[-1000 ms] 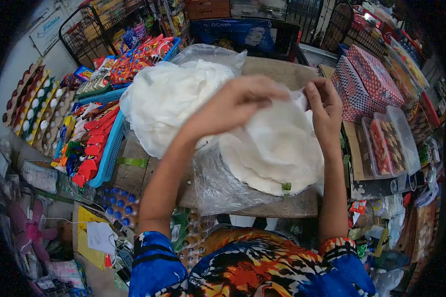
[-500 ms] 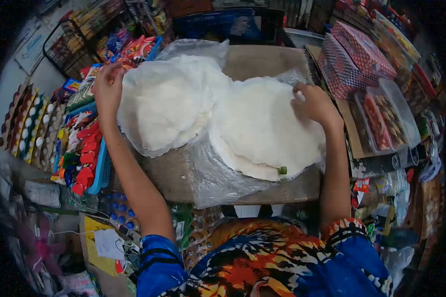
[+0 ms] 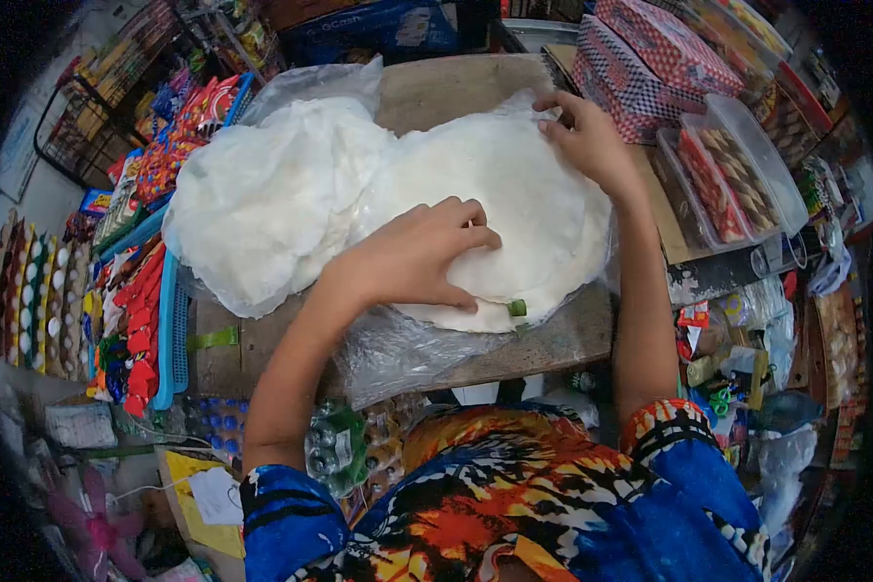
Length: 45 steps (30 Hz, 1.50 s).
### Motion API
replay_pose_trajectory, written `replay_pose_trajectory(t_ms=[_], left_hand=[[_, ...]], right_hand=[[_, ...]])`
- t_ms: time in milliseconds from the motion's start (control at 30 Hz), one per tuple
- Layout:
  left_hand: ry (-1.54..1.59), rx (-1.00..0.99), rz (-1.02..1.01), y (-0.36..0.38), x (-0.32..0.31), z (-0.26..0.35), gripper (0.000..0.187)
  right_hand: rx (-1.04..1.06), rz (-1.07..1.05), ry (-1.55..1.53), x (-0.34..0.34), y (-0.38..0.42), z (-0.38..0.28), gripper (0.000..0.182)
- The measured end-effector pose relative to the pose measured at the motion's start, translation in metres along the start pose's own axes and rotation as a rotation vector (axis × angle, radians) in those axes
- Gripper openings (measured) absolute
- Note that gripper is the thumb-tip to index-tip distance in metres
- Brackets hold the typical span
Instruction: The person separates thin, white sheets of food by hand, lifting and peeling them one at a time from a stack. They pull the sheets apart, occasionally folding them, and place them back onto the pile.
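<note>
Two stacks of thin, round white wrapper sheets lie side by side on the table. My left hand [image 3: 412, 254] is over the right stack [image 3: 495, 179], fingers spread and bent, the thumb by its lower left edge. At that stack's upper right edge is my right hand [image 3: 587, 145], with thumb and forefinger apart. No sheet is visibly lifted in either hand. The left stack [image 3: 252, 204] looks crumpled and cloudy, seemingly with plastic film over it. A small green piece [image 3: 518, 307] sticks out at the right stack's lower edge.
Clear plastic [image 3: 398, 354] spreads under the stacks on the wooden table [image 3: 466, 87]. Blue baskets [image 3: 172, 335] of packets and egg trays [image 3: 44, 291] line the left. Checkered boxes [image 3: 640, 73] and a clear food container [image 3: 732, 175] stand at the right.
My left hand has moved right from the left stack's outer edge to the right stack. The left stack's surface now looks more wrinkled. My right hand remains near the right stack's upper right edge.
</note>
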State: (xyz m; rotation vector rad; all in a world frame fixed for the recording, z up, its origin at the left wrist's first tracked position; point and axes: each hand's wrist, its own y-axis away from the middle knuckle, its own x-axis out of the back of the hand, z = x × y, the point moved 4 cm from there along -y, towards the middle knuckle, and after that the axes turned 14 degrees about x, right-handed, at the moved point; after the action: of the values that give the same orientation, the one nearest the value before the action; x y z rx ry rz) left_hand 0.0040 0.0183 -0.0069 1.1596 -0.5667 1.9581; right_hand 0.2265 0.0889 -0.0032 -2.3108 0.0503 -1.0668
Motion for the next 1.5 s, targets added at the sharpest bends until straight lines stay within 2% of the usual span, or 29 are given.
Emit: replay_pose_trajectory(t_ms=[33, 67, 133, 300, 367, 400, 467, 500, 567, 600, 667, 733, 767, 867, 967, 1033, 1067, 1100, 1167, 1233, 1333, 1400, 1500], left_hand=[[-0.069, 0.045, -0.035, -0.002, -0.004, -0.001, 0.051], [-0.031, -0.013, 0.014, -0.001, -0.005, -0.002, 0.04], [-0.017, -0.013, -0.033, -0.001, -0.001, -0.002, 0.034], [0.114, -0.066, -0.038, -0.001, 0.003, -0.009, 0.017], [0.191, 0.08, -0.075, -0.005, 0.004, -0.019, 0.014], [0.19, 0.08, -0.073, -0.006, 0.004, -0.018, 0.014], [0.383, 0.37, -0.065, -0.007, 0.006, -0.028, 0.018], [0.381, 0.371, -0.055, -0.007, 0.006, -0.033, 0.018], [0.568, 0.382, 0.009, -0.009, 0.004, -0.047, 0.024], [0.565, 0.379, 0.018, -0.008, 0.008, -0.046, 0.024], [0.709, 0.477, -0.076, -0.006, 0.01, -0.042, 0.026], [0.755, 0.465, -0.063, -0.005, 0.011, -0.041, 0.027], [0.8, 0.456, -0.054, -0.005, 0.011, -0.04, 0.028], [0.852, 0.466, -0.028, -0.003, 0.014, -0.033, 0.029], [0.794, 0.447, -0.025, -0.003, 0.017, -0.033, 0.026], [0.796, 0.372, -0.048, -0.006, 0.012, -0.042, 0.023], [0.798, 0.299, -0.071, -0.007, 0.01, -0.043, 0.02], [0.797, 0.297, -0.071, -0.006, 0.012, -0.042, 0.02], [0.684, 0.21, -0.135, -0.002, 0.013, -0.034, 0.017], [0.63, 0.173, -0.133, -0.002, 0.01, -0.033, 0.016], [0.534, 0.113, -0.169, -0.001, 0.004, -0.035, 0.017], [0.493, 0.09, -0.211, -0.002, 0.002, -0.031, 0.019], [0.482, 0.132, -0.19, -0.003, 0.003, -0.018, 0.021]], right_hand=[[-0.11, -0.056, -0.086, -0.002, 0.002, 0.002, 0.034], [-0.117, -0.052, -0.082, 0.0, 0.003, 0.001, 0.034], [-0.219, -0.157, -0.066, -0.002, 0.006, 0.003, 0.044], [-0.174, -0.164, -0.063, -0.003, 0.009, 0.003, 0.052], [-0.148, -0.185, -0.088, -0.003, 0.007, 0.007, 0.05], [-0.145, -0.185, -0.087, -0.002, 0.008, 0.003, 0.05], [-0.081, -0.053, 0.103, 0.01, 0.008, -0.008, 0.044], [-0.057, -0.007, 0.167, 0.015, 0.008, -0.016, 0.042], [0.059, 0.265, -0.047, 0.03, 0.017, -0.04, 0.032], [0.07, 0.341, -0.319, 0.028, 0.024, -0.052, 0.023], [-0.055, 0.23, -0.593, 0.02, 0.049, -0.078, 0.02], [-0.22, -0.074, -0.743, 0.003, 0.077, -0.093, 0.019], [-0.286, -0.155, -0.738, -0.005, 0.09, -0.098, 0.019], [-0.274, -0.167, -0.664, -0.022, 0.116, -0.091, 0.019], [-0.275, -0.16, -0.529, -0.017, 0.123, -0.083, 0.023], [-0.488, -0.017, -0.717, -0.008, 0.122, -0.075, 0.037], [-0.498, 0.039, -0.754, -0.006, 0.123, -0.067, 0.048], [-0.497, 0.04, -0.753, -0.001, 0.123, -0.063, 0.048], [-0.624, 0.108, -0.8, 0.005, 0.125, -0.054, 0.049], [-0.647, 0.152, -0.823, 0.006, 0.125, -0.05, 0.042], [-0.545, 0.132, -0.875, 0.005, 0.127, -0.046, 0.032], [-0.491, 0.212, -0.972, 0.007, 0.128, -0.043, 0.022], [-0.484, 0.222, -0.957, 0.005, 0.125, -0.046, 0.02]])
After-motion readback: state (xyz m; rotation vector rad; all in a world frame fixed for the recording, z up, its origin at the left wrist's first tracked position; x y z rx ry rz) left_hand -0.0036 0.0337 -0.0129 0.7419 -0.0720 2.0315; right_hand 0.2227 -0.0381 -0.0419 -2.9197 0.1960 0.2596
